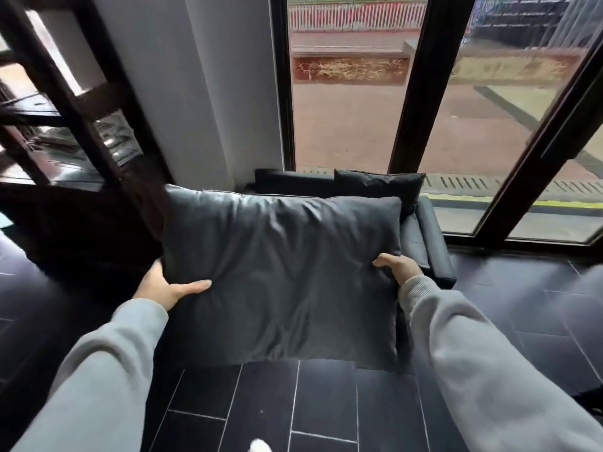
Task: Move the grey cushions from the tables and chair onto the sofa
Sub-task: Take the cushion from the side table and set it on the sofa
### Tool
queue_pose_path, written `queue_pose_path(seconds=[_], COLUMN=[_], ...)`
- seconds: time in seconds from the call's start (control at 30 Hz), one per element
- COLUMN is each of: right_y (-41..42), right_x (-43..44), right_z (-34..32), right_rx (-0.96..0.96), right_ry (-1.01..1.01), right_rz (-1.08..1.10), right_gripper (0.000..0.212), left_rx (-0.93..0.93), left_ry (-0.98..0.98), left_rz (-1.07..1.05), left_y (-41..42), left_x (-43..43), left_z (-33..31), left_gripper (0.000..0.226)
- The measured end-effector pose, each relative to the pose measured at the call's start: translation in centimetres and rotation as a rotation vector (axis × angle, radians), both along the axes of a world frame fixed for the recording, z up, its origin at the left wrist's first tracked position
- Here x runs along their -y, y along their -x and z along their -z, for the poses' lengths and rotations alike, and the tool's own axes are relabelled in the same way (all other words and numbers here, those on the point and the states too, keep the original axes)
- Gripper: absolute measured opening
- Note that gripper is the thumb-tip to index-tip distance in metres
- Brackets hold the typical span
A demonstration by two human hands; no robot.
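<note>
I hold a large grey cushion (280,275) out in front of me, above the floor, with both hands. My left hand (164,285) grips its lower left edge, thumb on top. My right hand (396,267) grips its right edge. The cushion hides most of a black sofa (430,243) that stands against the window; its right arm and part of the backrest show. A second grey cushion (380,187) leans upright against the sofa's back, behind the one I hold.
Dark tiled floor (293,409) lies below. A dark wooden shelving frame (75,125) stands at the left, next to a white wall column (208,93). Tall dark-framed windows (421,93) rise behind the sofa. Open floor shows to the sofa's right.
</note>
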State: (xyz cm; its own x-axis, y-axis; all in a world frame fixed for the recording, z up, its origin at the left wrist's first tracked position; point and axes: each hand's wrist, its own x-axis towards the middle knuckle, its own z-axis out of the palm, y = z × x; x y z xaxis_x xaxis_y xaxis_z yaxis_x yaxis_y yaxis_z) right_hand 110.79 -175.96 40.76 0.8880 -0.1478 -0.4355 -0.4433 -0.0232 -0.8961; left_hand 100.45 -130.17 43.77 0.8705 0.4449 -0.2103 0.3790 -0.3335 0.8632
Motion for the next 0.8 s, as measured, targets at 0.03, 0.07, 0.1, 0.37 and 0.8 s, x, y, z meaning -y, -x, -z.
queue_pose_path(seconds=[0.03, 0.07, 0.1, 0.37, 0.8], right_y=[-2.1, -4.2, -6.4, -24.0, -52.3], right_x=[-0.7, -1.4, -2.2, -8.4, -13.1], right_z=[0.3, 0.7, 1.2, 2.7, 8.4], right_rx=[0.007, 0.008, 0.009, 0.012, 0.000], right_ry=[0.018, 0.024, 0.020, 0.048, 0.129], right_rz=[0.013, 0.024, 0.034, 0.091, 0.117], right_gripper=[0.035, 0.040, 0.046, 0.053, 0.051], left_rx=[0.000, -0.001, -0.003, -0.097, -0.235], left_ry=[0.003, 0.010, 0.022, 0.116, 0.114], left_rz=[0.009, 0.014, 0.018, 0.128, 0.198], left_y=[-2.4, -5.0, -7.6, -30.3, -62.1], left_x=[-0.8, -1.6, -2.4, -9.7, -12.5], left_z=[0.5, 1.0, 1.6, 4.4, 9.7], left_gripper=[0.107, 0.106, 0.103, 0.090, 0.106])
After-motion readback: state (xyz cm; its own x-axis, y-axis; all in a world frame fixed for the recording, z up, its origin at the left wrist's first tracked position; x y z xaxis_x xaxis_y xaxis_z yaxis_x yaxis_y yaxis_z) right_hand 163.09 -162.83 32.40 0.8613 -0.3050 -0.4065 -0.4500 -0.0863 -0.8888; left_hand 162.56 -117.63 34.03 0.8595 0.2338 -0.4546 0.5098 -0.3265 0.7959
